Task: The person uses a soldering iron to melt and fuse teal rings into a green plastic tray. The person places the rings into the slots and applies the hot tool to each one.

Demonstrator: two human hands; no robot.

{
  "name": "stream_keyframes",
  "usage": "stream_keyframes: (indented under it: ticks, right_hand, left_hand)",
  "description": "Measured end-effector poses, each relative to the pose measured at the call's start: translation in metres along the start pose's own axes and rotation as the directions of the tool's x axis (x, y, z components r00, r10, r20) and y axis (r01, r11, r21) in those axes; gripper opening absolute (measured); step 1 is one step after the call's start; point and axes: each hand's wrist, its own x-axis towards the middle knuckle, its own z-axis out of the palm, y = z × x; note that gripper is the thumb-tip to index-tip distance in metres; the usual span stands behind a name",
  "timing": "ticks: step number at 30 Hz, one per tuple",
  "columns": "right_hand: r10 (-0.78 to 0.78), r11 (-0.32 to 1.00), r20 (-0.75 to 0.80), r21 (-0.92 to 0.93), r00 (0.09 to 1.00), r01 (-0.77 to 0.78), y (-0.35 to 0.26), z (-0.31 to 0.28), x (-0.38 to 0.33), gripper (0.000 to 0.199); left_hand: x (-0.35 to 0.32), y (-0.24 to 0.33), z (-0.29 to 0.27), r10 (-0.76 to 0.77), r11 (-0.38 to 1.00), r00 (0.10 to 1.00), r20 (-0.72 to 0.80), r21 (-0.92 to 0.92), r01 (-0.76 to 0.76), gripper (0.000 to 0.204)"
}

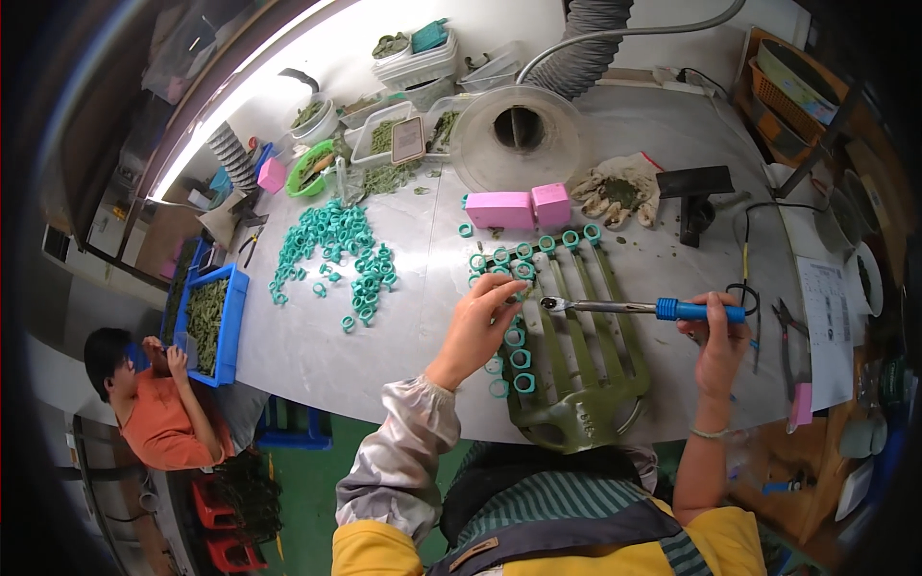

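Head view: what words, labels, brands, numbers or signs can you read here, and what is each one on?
None can be read clearly enough to quote.
White sheet at the far right: printed lines, too small to read.
Green slotted piece before the person: small marks on its broad end, too blurred to make out.
Blue-handled tool in the right hand: no readable text.

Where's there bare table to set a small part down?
Widest: the table between the teal ring pile and the left hand, running to the near edge. A smaller bare patch lies between the green rack and the right hand. Crowded: the rear left, full of plastic tubs, and the rack, with pink blocks behind it.
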Motion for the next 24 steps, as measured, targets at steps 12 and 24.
stream_keyframes:
  ticks: [12,24]
  right_hand:
    - [0.041,0.996,0.004,0.077,0.999,-0.041,0.018,0.014,0.000,0.019]
    - [0.043,0.993,-0.075,0.111,0.996,-0.035,-0.003,-0.005,0.001,0.019]
  left_hand:
    - [0.021,-0.029,0.024,0.194,0.951,0.981,0.022,0.242,-0.194,0.027]
    - [-0.025,-0.177,-0.134,-0.043,0.482,0.662,-0.748,0.565,0.670,0.030]
